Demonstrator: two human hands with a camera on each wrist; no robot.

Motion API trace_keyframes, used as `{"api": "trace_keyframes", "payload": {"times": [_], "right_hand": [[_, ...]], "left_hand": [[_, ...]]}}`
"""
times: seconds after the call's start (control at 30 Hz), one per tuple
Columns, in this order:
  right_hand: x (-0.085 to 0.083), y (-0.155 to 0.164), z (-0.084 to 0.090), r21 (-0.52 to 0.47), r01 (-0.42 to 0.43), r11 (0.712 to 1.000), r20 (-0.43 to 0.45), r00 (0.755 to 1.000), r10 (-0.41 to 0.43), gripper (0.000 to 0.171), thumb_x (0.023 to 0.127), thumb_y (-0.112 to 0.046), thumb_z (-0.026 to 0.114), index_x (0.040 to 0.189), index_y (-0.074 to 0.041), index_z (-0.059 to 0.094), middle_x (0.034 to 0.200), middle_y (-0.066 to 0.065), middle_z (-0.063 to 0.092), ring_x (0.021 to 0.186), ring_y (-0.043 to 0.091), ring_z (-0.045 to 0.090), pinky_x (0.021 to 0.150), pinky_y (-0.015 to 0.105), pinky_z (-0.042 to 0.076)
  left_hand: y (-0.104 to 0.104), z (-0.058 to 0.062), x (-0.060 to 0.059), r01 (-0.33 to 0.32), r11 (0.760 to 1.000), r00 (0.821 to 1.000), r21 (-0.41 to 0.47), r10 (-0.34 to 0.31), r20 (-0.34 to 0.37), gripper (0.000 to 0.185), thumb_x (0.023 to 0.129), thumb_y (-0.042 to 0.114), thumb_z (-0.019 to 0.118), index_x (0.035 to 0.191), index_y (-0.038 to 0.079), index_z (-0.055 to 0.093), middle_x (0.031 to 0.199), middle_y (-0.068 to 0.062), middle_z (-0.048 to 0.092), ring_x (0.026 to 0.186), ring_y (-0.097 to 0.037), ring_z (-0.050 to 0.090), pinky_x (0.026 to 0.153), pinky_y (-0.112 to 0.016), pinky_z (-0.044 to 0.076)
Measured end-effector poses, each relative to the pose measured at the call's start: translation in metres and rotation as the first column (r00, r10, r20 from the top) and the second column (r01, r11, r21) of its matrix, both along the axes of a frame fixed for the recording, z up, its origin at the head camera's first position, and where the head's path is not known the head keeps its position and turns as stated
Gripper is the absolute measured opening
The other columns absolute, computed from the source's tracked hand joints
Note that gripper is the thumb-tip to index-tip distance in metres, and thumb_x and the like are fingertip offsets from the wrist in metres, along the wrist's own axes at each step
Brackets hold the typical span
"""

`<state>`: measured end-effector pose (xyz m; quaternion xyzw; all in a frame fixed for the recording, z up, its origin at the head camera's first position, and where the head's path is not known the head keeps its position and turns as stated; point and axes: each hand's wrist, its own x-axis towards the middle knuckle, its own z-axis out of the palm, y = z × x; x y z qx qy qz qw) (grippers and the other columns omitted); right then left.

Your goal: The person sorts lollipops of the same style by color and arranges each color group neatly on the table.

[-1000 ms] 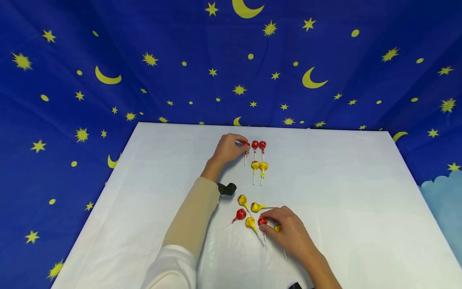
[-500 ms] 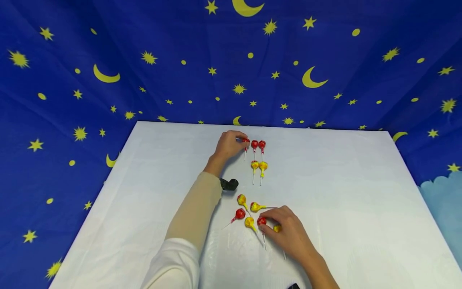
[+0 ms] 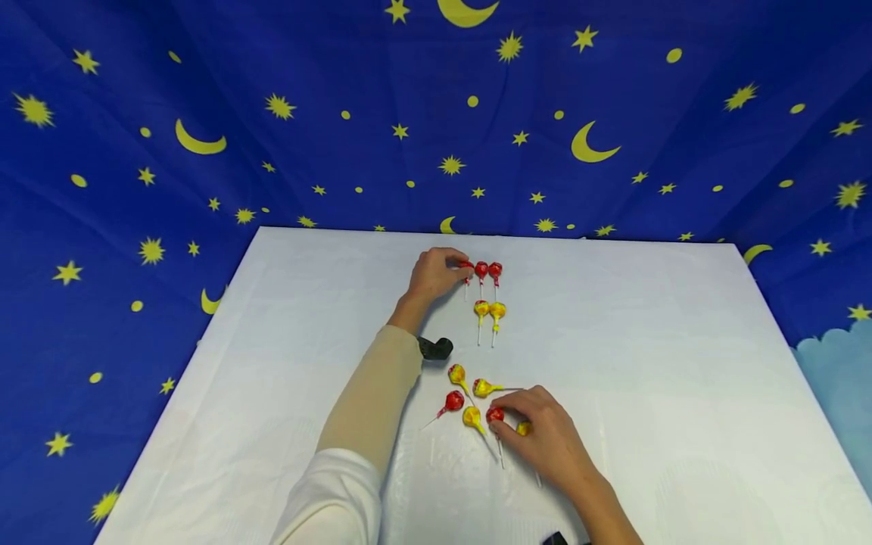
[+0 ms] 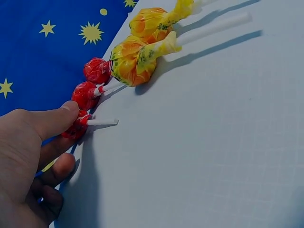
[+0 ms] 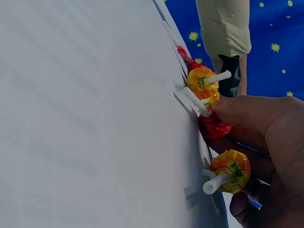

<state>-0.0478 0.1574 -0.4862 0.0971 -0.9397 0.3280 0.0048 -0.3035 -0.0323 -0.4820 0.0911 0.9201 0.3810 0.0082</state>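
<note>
Three red lollipops lie in a row at the far middle of the white table (image 3: pixel 647 341), with two yellow lollipops (image 3: pixel 489 309) (image 4: pixel 133 61) just below them. My left hand (image 3: pixel 458 266) (image 4: pixel 64 140) pinches the head of the leftmost red lollipop (image 3: pixel 466 266) (image 4: pixel 76 129), which lies on the table beside the other two reds (image 3: pixel 487 269) (image 4: pixel 90 83). Nearer me is a loose cluster of several yellow and red lollipops (image 3: pixel 466 393). My right hand (image 3: pixel 500 420) (image 5: pixel 225 142) pinches a red lollipop (image 3: pixel 495 415) (image 5: pixel 213 127) there. A yellow lollipop (image 3: pixel 523 429) (image 5: pixel 232 170) lies under its fingers.
A black wrist-camera mount (image 3: pixel 434 348) sits on my left forearm above the table. A blue cloth with yellow stars and moons (image 3: pixel 272 151) hangs behind and around the table. Bare white surface spreads to the left and right of the lollipops.
Hardly anything: my left fingers have settled a little farther over the red lollipop's head in the row. My right hand keeps its place on the cluster.
</note>
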Motion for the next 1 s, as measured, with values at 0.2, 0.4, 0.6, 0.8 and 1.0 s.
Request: {"api": "trace_keyframes", "payload": {"times": [0.2, 0.4, 0.6, 0.8, 1.0], "right_hand": [[-0.0008, 0.0004, 0.0016, 0.005, -0.001, 1.0, -0.002, 1.0, 0.001, 0.024, 0.076, -0.033, 0.082, 0.099, -0.032, 0.073, 0.093, -0.027, 0.06, 0.086, -0.002, 0.047, 0.076, 0.029, 0.047], [-0.0015, -0.0003, 0.0039, 0.009, 0.006, 1.0, -0.005, 1.0, -0.006, 0.024, 0.076, -0.034, 0.082, 0.098, -0.032, 0.073, 0.091, -0.026, 0.06, 0.084, 0.0, 0.048, 0.073, 0.029, 0.046], [-0.001, -0.0011, 0.0044, 0.008, 0.024, 1.0, -0.028, 0.999, -0.024, 0.022, 0.076, -0.032, 0.082, 0.096, -0.03, 0.074, 0.089, -0.026, 0.06, 0.081, 0.002, 0.048, 0.069, 0.028, 0.044], [0.0009, -0.002, 0.0031, 0.008, 0.044, 0.999, -0.038, 0.998, -0.043, 0.021, 0.075, -0.031, 0.082, 0.094, -0.03, 0.074, 0.086, -0.025, 0.059, 0.076, 0.003, 0.046, 0.063, 0.026, 0.041], [0.0037, -0.005, 0.0031, 0.019, 0.05, 0.999, -0.01, 0.999, -0.05, 0.02, 0.076, -0.033, 0.082, 0.094, -0.031, 0.073, 0.083, -0.024, 0.057, 0.072, 0.004, 0.044, 0.06, 0.025, 0.038]], "left_hand": [[-0.0008, 0.0014, 0.0014, 0.014, 1.0, 1.0, 0.027, -0.014, -0.012, 0.024, 0.083, 0.033, 0.076, 0.103, 0.019, 0.074, 0.095, 0.008, 0.069, 0.096, -0.012, 0.059, 0.09, -0.034, 0.042], [-0.0015, 0.0025, 0.0014, 0.033, 0.999, 0.998, 0.03, -0.032, -0.045, 0.025, 0.084, 0.032, 0.076, 0.104, 0.017, 0.073, 0.095, 0.006, 0.069, 0.095, -0.012, 0.059, 0.089, -0.032, 0.042], [0.0009, 0.0004, -0.0004, 0.045, 0.999, 0.998, 0.024, -0.044, -0.047, 0.027, 0.084, 0.034, 0.075, 0.105, 0.018, 0.073, 0.096, 0.007, 0.069, 0.095, -0.012, 0.059, 0.088, -0.032, 0.043], [-0.001, -0.0015, 0.0018, 0.041, 0.998, 0.998, 0.05, -0.039, -0.048, 0.028, 0.087, 0.037, 0.071, 0.105, 0.016, 0.072, 0.096, 0.004, 0.068, 0.098, -0.015, 0.059, 0.09, -0.033, 0.043], [-0.0077, -0.0051, 0.0062, 0.013, 0.999, 1.0, 0.051, -0.012, -0.018, 0.027, 0.092, 0.038, 0.065, 0.108, 0.017, 0.071, 0.102, 0.004, 0.067, 0.097, -0.014, 0.058, 0.087, -0.033, 0.044]]}}
